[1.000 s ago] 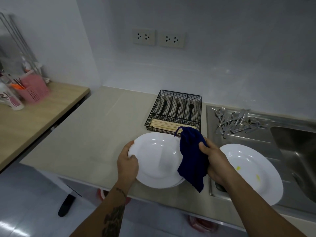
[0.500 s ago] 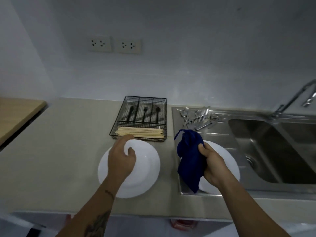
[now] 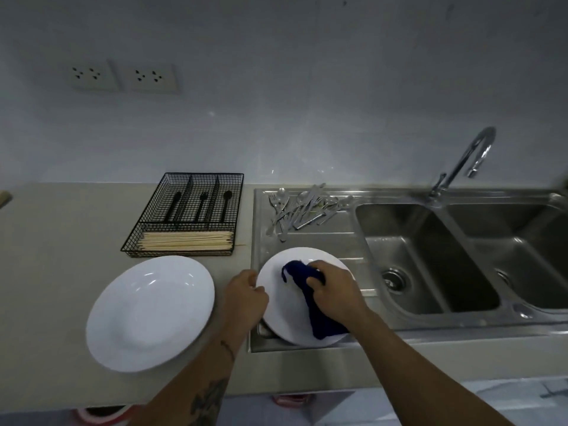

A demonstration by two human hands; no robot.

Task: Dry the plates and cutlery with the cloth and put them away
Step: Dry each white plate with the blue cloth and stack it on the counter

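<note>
A white plate [image 3: 150, 313] lies alone on the beige counter at the left. A second white plate [image 3: 284, 305] sits on the steel drainboard. My left hand [image 3: 244, 298] grips its left rim. My right hand [image 3: 333, 292] holds a dark blue cloth [image 3: 319, 318] bunched against that plate's face. A pile of metal cutlery [image 3: 302, 207] lies at the back of the drainboard. A black wire cutlery tray [image 3: 187, 215] on the counter holds three black utensils and a bundle of wooden chopsticks.
A double steel sink [image 3: 455, 256] with a curved tap [image 3: 464, 161] fills the right side. Two wall sockets [image 3: 123, 76] sit above the counter. The counter's front edge runs just below the plates.
My left hand let go of the left plate, which now lies on the counter, and moved to the rim of the drainboard plate. My right hand brought the cloth down onto that plate.
</note>
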